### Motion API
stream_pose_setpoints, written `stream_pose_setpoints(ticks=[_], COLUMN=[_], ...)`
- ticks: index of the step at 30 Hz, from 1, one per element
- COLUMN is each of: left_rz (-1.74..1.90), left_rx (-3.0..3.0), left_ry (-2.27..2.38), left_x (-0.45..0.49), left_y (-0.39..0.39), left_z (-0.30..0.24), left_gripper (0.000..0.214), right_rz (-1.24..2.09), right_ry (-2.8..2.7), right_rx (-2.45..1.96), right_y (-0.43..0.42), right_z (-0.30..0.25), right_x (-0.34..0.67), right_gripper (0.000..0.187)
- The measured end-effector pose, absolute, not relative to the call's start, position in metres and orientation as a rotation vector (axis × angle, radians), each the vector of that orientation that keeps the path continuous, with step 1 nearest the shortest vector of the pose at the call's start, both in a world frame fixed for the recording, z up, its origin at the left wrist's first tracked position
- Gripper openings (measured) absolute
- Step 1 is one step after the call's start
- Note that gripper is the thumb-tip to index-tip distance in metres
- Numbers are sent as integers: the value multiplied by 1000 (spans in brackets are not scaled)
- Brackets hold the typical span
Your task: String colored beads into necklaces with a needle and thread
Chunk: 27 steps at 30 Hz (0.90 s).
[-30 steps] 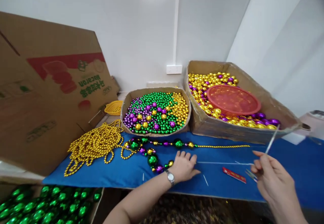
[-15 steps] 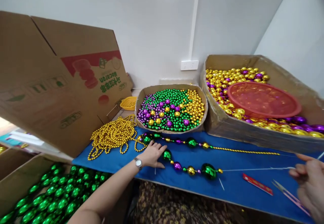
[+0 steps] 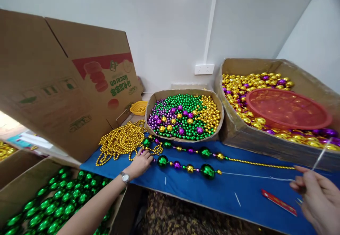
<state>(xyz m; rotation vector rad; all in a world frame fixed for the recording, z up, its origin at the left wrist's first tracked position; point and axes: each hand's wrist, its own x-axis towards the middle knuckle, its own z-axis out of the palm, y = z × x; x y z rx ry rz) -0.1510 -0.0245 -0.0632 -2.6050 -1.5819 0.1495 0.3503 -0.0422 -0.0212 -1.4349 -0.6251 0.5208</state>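
My left hand point(image 3: 140, 162) has its fingers curled over the left end of a bead strand point(image 3: 190, 168) with green, purple and gold beads. A white string point(image 3: 255, 176) runs from the strand's right end to my right hand point(image 3: 317, 192), which pinches it. The string's loose end sticks up above those fingers. Behind lies another beaded length point(image 3: 205, 152), continuing right as a thin gold bead chain point(image 3: 260, 164) that ends near my right fingertips. A heap of gold bead chain point(image 3: 123, 139) rests beyond my left hand.
At the back stand a box of small mixed beads point(image 3: 186, 137) and a larger box point(image 3: 247, 137) holding gold and purple balls and a red basin point(image 3: 289, 109). A tall carton point(image 3: 79, 86) is left. Green balls point(image 3: 58, 199) fill a lower box. A red strip point(image 3: 278, 202) lies right.
My left hand has moved left and its fingers have curled in, and the near strand has shifted left with it. My right hand has moved left, covering most of the scissors.
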Motion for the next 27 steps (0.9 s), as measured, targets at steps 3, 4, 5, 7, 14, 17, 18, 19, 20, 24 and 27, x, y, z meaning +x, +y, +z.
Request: stream_pose_setpoints(ticks=[3, 4, 5, 7, 14, 17, 18, 19, 20, 24, 27], left_rz=[170, 171, 171, 161, -202, -358, -385, -404, -419, -421, -362], left_rx=[-2511, -2489, -2473, -2454, -2594, -2801, -2860, -2910, -2949, -3010, -2980], left_ry=[-1704, -1734, -1755, -1768, -1553, -1338, -1276, -1226, -1187, -1112, -1127], left_x=[-158, -158, -158, -155, -81, -24, -5, 14, 32, 83, 100], left_y=[-26, -26, -26, -27, -34, -38, -39, -39, -39, -29, -20], left_z=[-64, -63, -61, -55, -41, -50, -54, -58, -62, -76, -84], left_gripper=[25, 28, 31, 38, 35, 39, 42, 45, 48, 53, 34], right_rz=[613, 621, 624, 626, 645, 681, 691, 698, 702, 714, 704], right_ry=[-608, -606, -606, -610, -640, -711, -733, -751, -764, -794, -755], right_rx=[-1429, -1431, -1433, -1438, -1392, -1342, -1330, -1324, -1322, -1292, -1267], right_y=[-46, -48, -49, -50, -51, -56, -59, -61, -63, -67, -66], right_z=[-22, -22, -23, -25, -28, -20, -17, -13, -10, -1, 0], right_x=[341, 340, 339, 342, 354, 347, 343, 340, 337, 334, 341], right_gripper=[55, 54, 54, 53, 52, 49, 47, 46, 45, 44, 42])
